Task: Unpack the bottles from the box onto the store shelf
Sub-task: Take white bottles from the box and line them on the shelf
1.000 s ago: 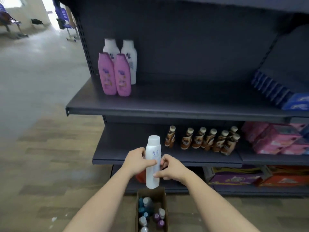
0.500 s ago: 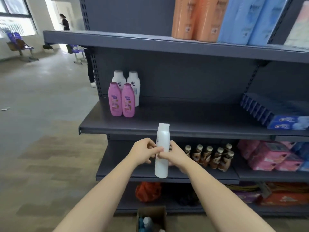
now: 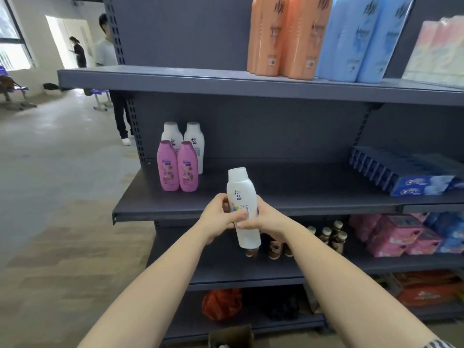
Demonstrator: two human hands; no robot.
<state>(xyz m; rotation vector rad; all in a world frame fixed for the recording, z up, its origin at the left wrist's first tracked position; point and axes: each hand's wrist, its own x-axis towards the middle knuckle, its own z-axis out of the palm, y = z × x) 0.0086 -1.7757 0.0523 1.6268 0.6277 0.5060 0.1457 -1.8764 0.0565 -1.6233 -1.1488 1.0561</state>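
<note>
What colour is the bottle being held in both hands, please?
The bottle is white, with blue print on its front; the head view shows it best.

Count recorded: two pink plastic bottles (image 3: 167, 169) at centre left; three white plastic bottles (image 3: 243, 204), two behind the pink pair and one at frame centre; two tall orange bottles (image 3: 266, 36) visible at top centre; two tall blue bottles (image 3: 346, 38) at top right; at least four small brown bottles with pale caps (image 3: 339, 243) at lower right, others hidden; two persons (image 3: 106, 54) at upper left.
</note>
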